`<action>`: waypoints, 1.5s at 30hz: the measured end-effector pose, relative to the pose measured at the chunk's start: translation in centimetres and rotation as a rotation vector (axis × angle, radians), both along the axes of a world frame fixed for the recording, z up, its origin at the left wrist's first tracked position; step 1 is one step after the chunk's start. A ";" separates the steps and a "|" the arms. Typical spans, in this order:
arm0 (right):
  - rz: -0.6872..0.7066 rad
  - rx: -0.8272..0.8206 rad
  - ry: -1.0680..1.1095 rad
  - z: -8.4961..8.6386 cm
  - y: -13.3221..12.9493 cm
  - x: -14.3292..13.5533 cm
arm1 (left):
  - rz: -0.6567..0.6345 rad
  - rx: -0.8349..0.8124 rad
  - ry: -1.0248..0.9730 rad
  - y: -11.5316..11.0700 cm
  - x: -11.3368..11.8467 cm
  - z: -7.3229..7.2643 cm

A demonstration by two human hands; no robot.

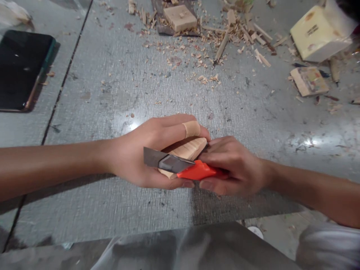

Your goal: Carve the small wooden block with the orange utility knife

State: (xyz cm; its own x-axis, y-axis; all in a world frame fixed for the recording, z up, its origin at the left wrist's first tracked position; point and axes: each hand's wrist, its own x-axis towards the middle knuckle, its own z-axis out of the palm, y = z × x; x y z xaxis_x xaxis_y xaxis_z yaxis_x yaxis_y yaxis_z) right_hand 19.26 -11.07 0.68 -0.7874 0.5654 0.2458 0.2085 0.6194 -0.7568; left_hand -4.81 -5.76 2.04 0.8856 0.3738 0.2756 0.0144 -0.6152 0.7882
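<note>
My left hand [152, 138] is closed around a pale piece of wood [187, 147] with a tapered, carved end pointing right. A bandage [192, 128] wraps one of its fingers. My right hand [236, 165] grips a utility knife [201, 170] with a red-orange handle. The knife's broad blade [153, 156] points left and crosses over the wood, close to my left palm. Whether its edge touches the wood I cannot tell. My two thumbs lie near each other below the knife. Part of the wood is hidden by my fingers and the knife.
Wood shavings [208, 78] and sticks scatter across the grey table [112, 210]. A square wood block [180, 18] lies at the back. At right are a yellow tissue pack [316, 33] and a small block with a coloured top [309, 80]. A phone [24, 69] lies far left.
</note>
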 end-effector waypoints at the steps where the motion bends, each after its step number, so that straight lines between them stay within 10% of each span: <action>1: -0.002 -0.001 -0.003 0.0 0.0 0.0 | 0.000 0.009 0.008 0.0 0.0 0.0; 45: -0.011 0.041 -0.033 0.3 -0.1 0.0 | -0.050 0.176 0.015 0.1 0.3 0.0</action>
State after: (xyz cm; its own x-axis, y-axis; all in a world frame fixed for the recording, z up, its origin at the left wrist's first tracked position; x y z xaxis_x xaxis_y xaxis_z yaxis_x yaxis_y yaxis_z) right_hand 19.30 -11.15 0.95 -0.7893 0.5638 0.2429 0.2395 0.6472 -0.7237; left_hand -4.50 -5.66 2.02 0.9062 0.2766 0.3198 -0.0086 -0.7440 0.6681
